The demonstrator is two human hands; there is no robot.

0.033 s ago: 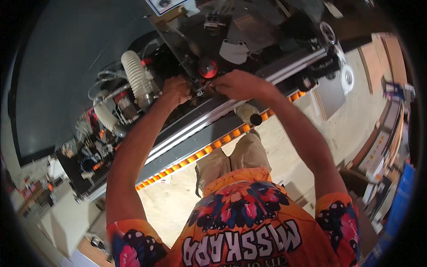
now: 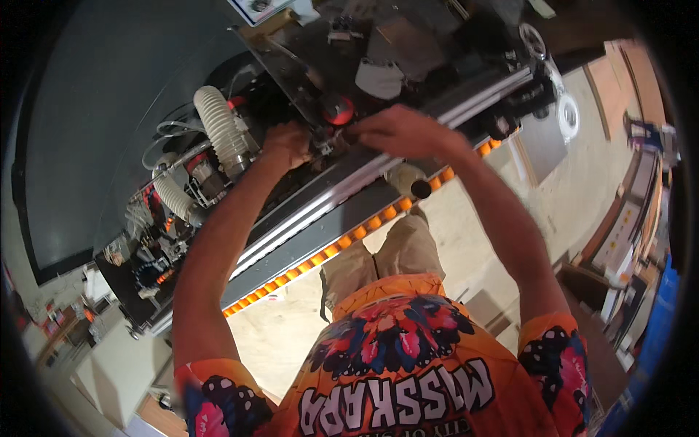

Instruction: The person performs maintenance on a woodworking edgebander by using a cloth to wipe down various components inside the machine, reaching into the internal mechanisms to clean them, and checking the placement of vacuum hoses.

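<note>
My left hand [image 2: 288, 144] is inside the opened machine, fingers curled beside a small metal fitting [image 2: 324, 143]. What those fingers grip, if anything, is hidden. Just right of the fitting is my right hand [image 2: 399, 132], palm down, its fingers stretched toward the fitting with a small gap between. Nothing shows in them, though the fingertips are slightly blurred. A round red knob [image 2: 338, 111] sits just beyond both hands. The machine's long metal rail [image 2: 328, 191] runs below them, on my side.
Two ribbed white hoses [image 2: 220, 125] rise left of my left hand. A row of orange rollers [image 2: 357, 233] lines the machine's near edge, with a round duct end [image 2: 420, 189] beside it. A white plate [image 2: 380, 79] lies on the dark machine top. Boards [image 2: 608, 91] stand at far right.
My right hand has drawn slightly away from the metal fitting, and its fingers look straighter. My left hand stays in place. The view has shifted a little.
</note>
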